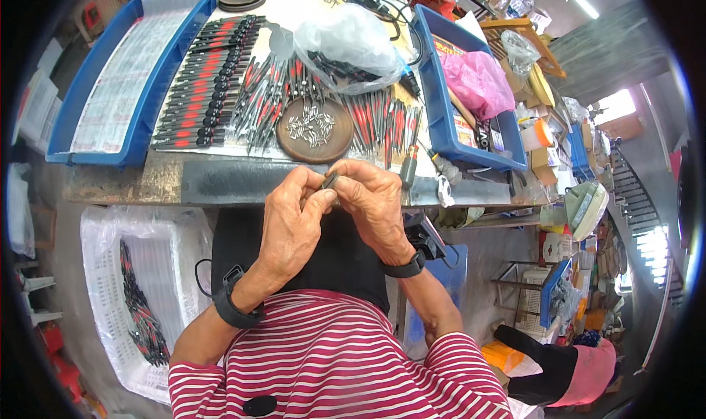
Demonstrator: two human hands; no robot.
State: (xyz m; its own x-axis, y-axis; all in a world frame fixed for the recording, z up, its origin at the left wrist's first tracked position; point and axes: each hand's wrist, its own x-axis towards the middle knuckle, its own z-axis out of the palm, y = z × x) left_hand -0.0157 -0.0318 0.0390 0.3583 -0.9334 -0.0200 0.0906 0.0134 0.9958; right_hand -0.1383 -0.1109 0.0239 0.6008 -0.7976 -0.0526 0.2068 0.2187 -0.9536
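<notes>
My left hand and my right hand meet just below the workbench edge, fingertips pinched together on a small dark part. Most of that part is hidden by my fingers. Straight beyond the hands, a round brown dish holds several small metal pins. Red-and-black probe-like tools lie in heaps around the dish, and a neat row of them lies to its left. Both wrists wear black bands.
A blue tray with printed sheets sits at the left, a blue bin with a pink bag at the right. A clear plastic bag lies behind the dish. A white crate with more tools stands on the floor at the left. Another person's sleeve shows at the lower right.
</notes>
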